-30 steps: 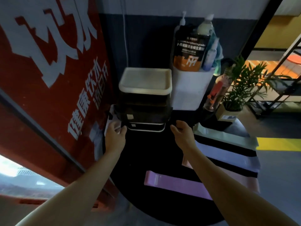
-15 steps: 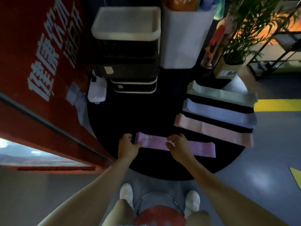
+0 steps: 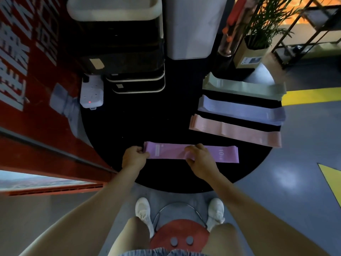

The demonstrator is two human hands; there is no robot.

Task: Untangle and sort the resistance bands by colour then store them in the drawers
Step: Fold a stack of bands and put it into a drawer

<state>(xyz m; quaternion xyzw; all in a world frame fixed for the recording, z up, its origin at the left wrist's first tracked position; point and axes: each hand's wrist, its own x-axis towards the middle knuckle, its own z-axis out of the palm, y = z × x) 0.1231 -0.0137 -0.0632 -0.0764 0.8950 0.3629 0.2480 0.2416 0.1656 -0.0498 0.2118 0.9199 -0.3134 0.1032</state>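
The left hand (image 3: 134, 157) has its fingers curled and pinches the left end of the purple band stack (image 3: 191, 152). The right hand (image 3: 200, 159) lies over the middle of the same stack, fingers bent, gripping its near edge. The purple band stack lies flat near the front edge of the round black counter (image 3: 140, 119), running left to right, with pale print near its right end.

Toward the right edge of the counter three more flat stacks lie side by side, each apart from the next with dark counter showing between them: the pink band stack (image 3: 236, 131) closest to the purple one, the lilac band stack (image 3: 241, 110) behind it, and the pale green band stack (image 3: 243, 87) farthest back.

At the back of the counter, left of centre, stands the dark drawer unit (image 3: 127, 58) with pale-edged drawers, its lowest drawers jutting forward a little. A white tray (image 3: 114, 7) sits on top of it. Just left of the unit a white power strip (image 3: 91, 92) shows a small red light. To the right of the unit stands a white container (image 3: 190, 28), then a potted plant (image 3: 258, 36) near the back right edge.
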